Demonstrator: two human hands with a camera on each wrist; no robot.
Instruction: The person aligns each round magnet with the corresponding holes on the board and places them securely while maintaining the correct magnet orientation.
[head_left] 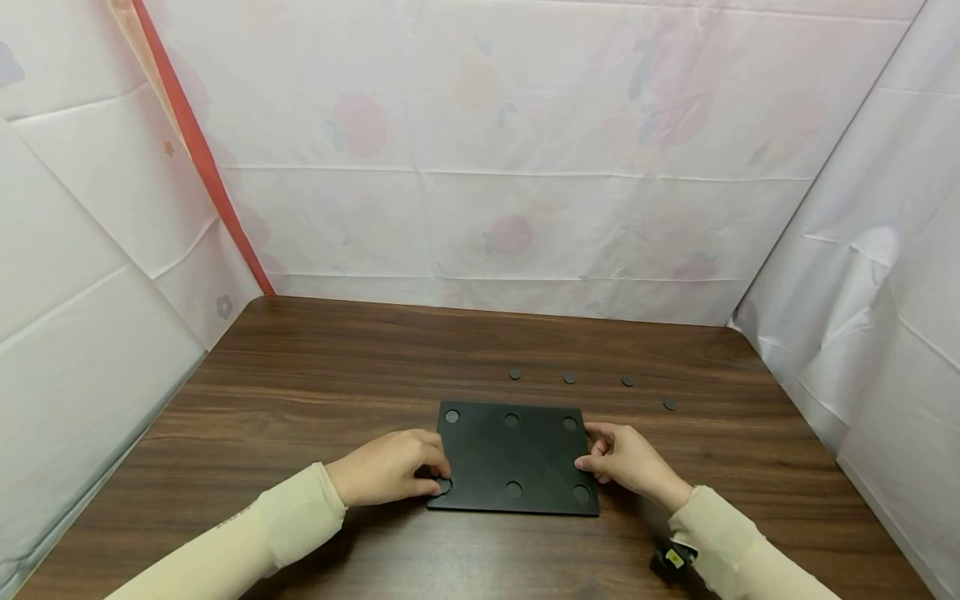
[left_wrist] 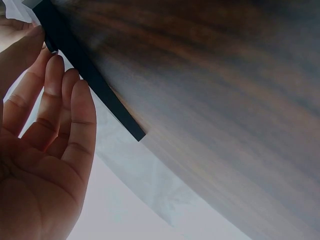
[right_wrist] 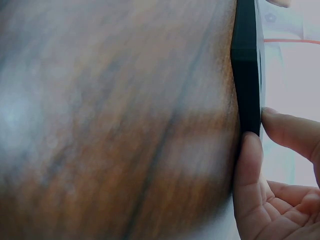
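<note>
A flat black board (head_left: 517,456) with round recesses along its far and near edges lies on the table. My left hand (head_left: 395,467) is at its near left corner, thumb and fingertip pinching a small dark disc (head_left: 445,484) at the recess there. Only the edge of that disc shows in the left wrist view, between thumb and fingers. My right hand (head_left: 628,461) holds the board's right edge, its thumb on top and a finger against the side, as the right wrist view shows. The far left recess (head_left: 452,416) looks greyer than the others; whether a disc fills it is hard to tell.
Several loose dark discs lie beyond the board on the brown wooden table (head_left: 330,367), among them one (head_left: 514,374) at the left and one (head_left: 670,405) farthest right. A patterned white curtain (head_left: 480,167) hangs behind the table, with white cloth at both sides.
</note>
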